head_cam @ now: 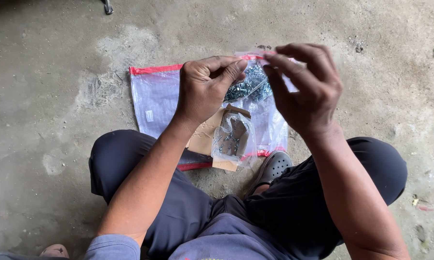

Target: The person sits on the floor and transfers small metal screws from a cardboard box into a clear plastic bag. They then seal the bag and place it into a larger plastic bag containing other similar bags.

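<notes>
**Screws in hand over a bare concrete floor**

Down on the ground here, a person sits cross-legged in dark trousers on a rough grey concrete floor (58, 58), stained and patchy, with a pale scuffed blotch to the far left. Spread flat in front of the knees lies a white woven sack (154, 101) with red edging along its far and near edges.

Both hands are up over the sack. The left hand (205, 89) pinches the top of a small clear bag of screws (250, 86) between thumb and curled fingers, and the right hand (306, 89) grips the same bag from the right, fingers bent in narrow on its upper edge. The bag hangs between the two hands, above the sack.

Nearer, on the sack, lies a piece of brown cardboard (202, 137), and just right of it a second clear packet (233, 139) with a few small screws inside. A grey perforated clog (273, 166) pokes out beside the packet, at the sack's near right corner.
</notes>
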